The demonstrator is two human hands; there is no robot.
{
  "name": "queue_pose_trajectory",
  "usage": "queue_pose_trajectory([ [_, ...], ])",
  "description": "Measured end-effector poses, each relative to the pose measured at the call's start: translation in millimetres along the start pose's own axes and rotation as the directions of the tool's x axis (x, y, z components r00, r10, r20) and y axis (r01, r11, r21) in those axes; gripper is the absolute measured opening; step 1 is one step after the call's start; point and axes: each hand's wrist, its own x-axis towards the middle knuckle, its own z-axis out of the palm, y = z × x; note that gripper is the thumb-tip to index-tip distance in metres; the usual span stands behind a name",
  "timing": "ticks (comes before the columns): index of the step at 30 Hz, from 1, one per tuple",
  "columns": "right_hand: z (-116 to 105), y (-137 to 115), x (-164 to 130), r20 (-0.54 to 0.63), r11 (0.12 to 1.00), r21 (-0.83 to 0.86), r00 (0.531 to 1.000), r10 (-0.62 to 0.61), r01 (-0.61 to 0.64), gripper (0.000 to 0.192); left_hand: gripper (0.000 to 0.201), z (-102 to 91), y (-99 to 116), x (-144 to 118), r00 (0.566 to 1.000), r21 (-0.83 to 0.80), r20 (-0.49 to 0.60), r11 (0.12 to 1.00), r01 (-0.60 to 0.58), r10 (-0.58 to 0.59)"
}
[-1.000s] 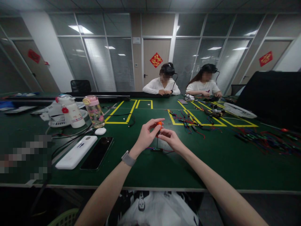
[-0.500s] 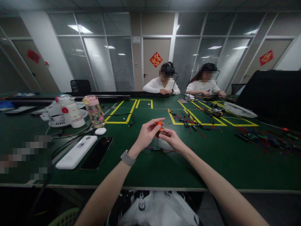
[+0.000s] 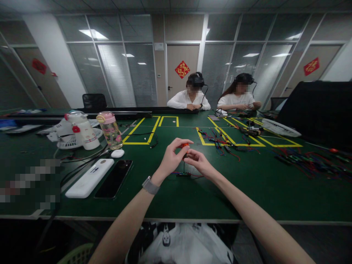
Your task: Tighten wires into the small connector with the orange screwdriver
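An upright screwdriver (image 3: 185, 145) with an orange and black handle stands over a small green circuit board (image 3: 183, 175), its thin shaft reaching down to the board. Around the upper handle my left hand (image 3: 173, 156) is closed, forefinger across the top and thumb on the side. My right hand (image 3: 200, 162) is closed at the lower part of the handle, its fingertips bent in against it. Red and blue wires run out from both ends of the board, which lies on the green table. The fingers partly hide the handle.
Left of my hands lie a black phone (image 3: 114, 179), a white power bank (image 3: 90, 178) and a white earbud case (image 3: 117, 153). Two drink bottles (image 3: 110, 132) stand behind them. Wired boards (image 3: 220, 141) lie ahead right, more (image 3: 310, 157) further right. Two people sit opposite.
My fingers have shifted slightly on the screwdriver handle, with the right fingers more curled and the orange top more covered. The person at the far right has brought both hands together, raised.
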Motion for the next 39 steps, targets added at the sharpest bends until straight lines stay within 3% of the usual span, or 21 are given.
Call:
queue_pose_trajectory([
  [5,2.2,1.5,-0.7,-0.036,0.999,-0.05,0.999,-0.001,-0.001,0.026,0.022,4.4,3.5,-4.2,0.985,0.318,-0.025,0.936,-0.151,0.168],
  [9,-0.9,-0.6,-1.0,-0.031,0.996,-0.091,1.0,0.004,-0.007,0.024,0.033,5.8,4.9,-4.8,0.989,0.131,0.057,0.981,-0.141,0.134],
  [11,-1.5,-2.1,-1.1,-0.032,0.996,-0.086,0.999,0.015,-0.018,0.024,0.032,6.5,3.6,-4.7,0.996,0.047,0.024,0.995,-0.085,0.084],
  [15,0.5,-3.0,-1.7,-0.032,0.999,-0.026,0.999,0.037,-0.038,0.029,0.02,7.3,1.1,-5.4,0.983,0.19,-0.157,0.979,-0.067,0.097],
  [18,1.7,-1.6,-2.2,-0.039,0.999,-0.012,0.998,0.047,-0.048,0.027,0.013,7.2,2.6,-6.5,0.975,0.244,-0.181,0.966,-0.083,0.129],
  [21,0.1,0.1,-1.9,-0.041,0.999,-0.03,0.998,0.044,-0.046,0.026,0.019,7.2,5.3,-6.5,0.988,0.158,-0.117,0.984,-0.077,0.096],
  [26,-6.6,1.2,-1.0,-0.002,0.993,-0.113,1.0,0.02,-0.02,0.024,0.031,5.7,2.3,-2.5,0.997,-0.218,0.018,0.973,0.076,-0.074],
  [30,-8.2,1.1,-1.5,0.048,0.987,-0.159,0.999,0.006,0.002,0.023,0.023,4.0,-2.1,-1.1,0.994,-0.167,-0.063,0.983,0.076,-0.088],
  [34,-4.8,2.3,-1.3,0.009,0.993,-0.117,1.0,0.027,-0.026,0.025,0.018,5.7,-1.1,-3.1,0.996,-0.054,-0.085,0.998,0.032,-0.037],
  [39,-4.4,0.1,-1.2,-0.009,0.995,-0.096,0.999,0.035,-0.036,0.027,0.029,7.9,0.9,-3.3,0.995,-0.25,0.036,0.963,0.104,-0.098],
])
